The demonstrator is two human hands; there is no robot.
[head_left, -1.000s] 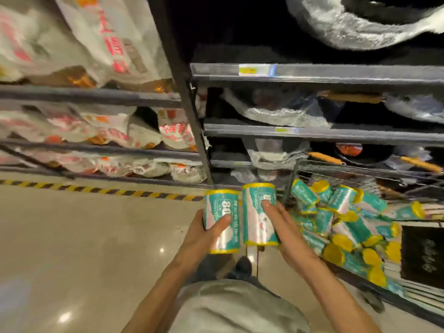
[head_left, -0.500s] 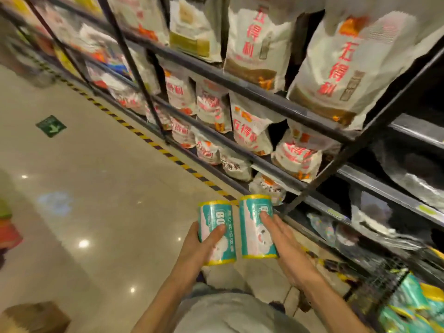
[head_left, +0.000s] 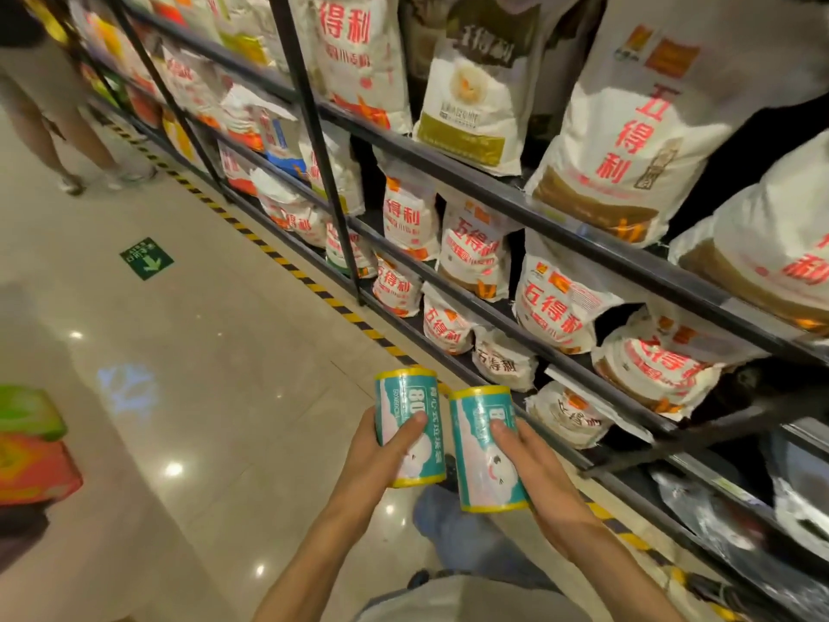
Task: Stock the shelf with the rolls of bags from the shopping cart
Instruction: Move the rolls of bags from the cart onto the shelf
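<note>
I hold two teal rolls of bags with yellow ends, upright and side by side at chest height. My left hand [head_left: 381,455] grips the left roll [head_left: 410,428], thumb across its front. My right hand [head_left: 543,478] grips the right roll [head_left: 486,455] from its right side. Both rolls hang over the aisle floor, just left of the dark metal shelf [head_left: 529,208]. The shopping cart is out of view.
The shelf tiers hold white flour bags with red lettering [head_left: 619,141]. A yellow-black stripe [head_left: 269,249] runs along the shelf base. A person's legs [head_left: 67,141] stand at the far left of the aisle. A green floor sign [head_left: 147,258] and colourful boxes [head_left: 31,446] lie left.
My view has swung left, away from the cart and along the shelf of flour bags. Both hands keep their grip on the rolls; the right roll now sits a little lower.
</note>
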